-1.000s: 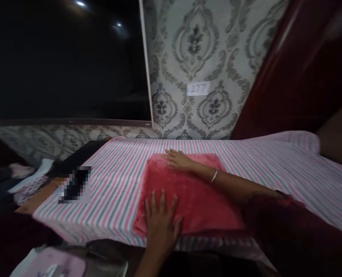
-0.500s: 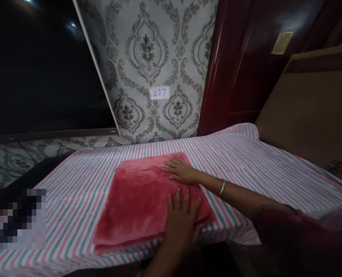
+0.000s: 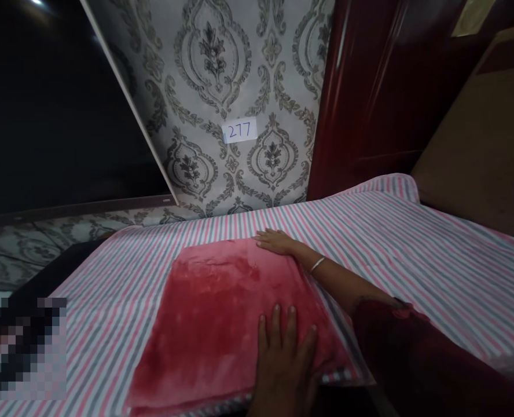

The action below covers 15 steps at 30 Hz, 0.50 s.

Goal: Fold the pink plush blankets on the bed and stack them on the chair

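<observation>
A folded red plush blanket (image 3: 205,324) lies flat on a striped cloth (image 3: 370,243) in pink, grey and white. My left hand (image 3: 285,353) rests palm down on its near right part, fingers spread. At the far right corner, my right hand (image 3: 275,241) lies flat across the blanket's edge, with a pale bangle (image 3: 317,264) on the wrist. Along the blanket's right side shows a clear, shiny margin that looks like plastic film. Neither hand grips anything.
Behind the cloth-covered surface is a patterned wall with a paper label (image 3: 239,130) reading 277. A large dark screen (image 3: 61,116) stands at left. On the right are a dark red panel (image 3: 370,104) and a big cardboard box (image 3: 487,145). A blurred patch covers the lower left.
My right hand has slid away from me to the blanket's far edge. My left hand stays on the near part. The view has come closer and tilted slightly.
</observation>
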Available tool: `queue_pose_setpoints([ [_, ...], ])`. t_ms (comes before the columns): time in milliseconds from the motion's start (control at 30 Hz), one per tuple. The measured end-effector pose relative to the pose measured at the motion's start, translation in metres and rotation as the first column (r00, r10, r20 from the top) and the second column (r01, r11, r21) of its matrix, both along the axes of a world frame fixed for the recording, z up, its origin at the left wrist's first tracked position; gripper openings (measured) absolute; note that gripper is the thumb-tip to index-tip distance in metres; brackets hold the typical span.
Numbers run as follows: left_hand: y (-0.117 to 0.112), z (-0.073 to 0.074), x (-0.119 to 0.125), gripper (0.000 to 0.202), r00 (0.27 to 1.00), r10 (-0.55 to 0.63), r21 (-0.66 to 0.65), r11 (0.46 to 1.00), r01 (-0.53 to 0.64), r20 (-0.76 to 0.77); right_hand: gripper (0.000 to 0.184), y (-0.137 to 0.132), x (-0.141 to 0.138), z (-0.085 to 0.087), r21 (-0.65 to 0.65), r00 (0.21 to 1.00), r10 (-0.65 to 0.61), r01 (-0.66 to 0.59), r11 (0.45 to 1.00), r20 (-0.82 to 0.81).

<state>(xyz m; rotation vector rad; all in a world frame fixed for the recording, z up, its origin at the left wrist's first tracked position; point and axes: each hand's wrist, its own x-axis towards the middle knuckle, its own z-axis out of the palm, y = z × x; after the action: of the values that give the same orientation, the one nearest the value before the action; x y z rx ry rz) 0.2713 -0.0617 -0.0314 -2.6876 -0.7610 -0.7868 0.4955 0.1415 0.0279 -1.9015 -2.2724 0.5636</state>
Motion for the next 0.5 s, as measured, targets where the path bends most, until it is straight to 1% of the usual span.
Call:
queue_pose_setpoints([
  [133,-0.002,0.004,-0.004,0.060,1.000,-0.007,-0.027,1.000,0.006,-0.018,0.065,0.001,0.000,-0.005,0.025,1.000,-0.007,0.007,1.000,-0.004],
  [267,-0.004,0.009,-0.006,0.061,1.000,-0.017,-0.063,0.998,0.016,-0.022,0.065,-0.003,-0.003,-0.003,0.046,1.000,-0.025,0.024,0.999,0.012],
  [400,-0.007,0.018,-0.006,0.064,0.999,-0.027,-0.083,0.996,0.024,-0.039,0.064,-0.011,-0.006,0.007,0.075,0.996,-0.062,0.058,0.996,0.061],
  [500,-0.009,0.033,-0.012,0.069,0.996,-0.054,-0.114,0.992,0.045,-0.073,0.061,-0.019,-0.011,0.022,0.156,0.987,-0.096,0.076,0.985,0.125],
])
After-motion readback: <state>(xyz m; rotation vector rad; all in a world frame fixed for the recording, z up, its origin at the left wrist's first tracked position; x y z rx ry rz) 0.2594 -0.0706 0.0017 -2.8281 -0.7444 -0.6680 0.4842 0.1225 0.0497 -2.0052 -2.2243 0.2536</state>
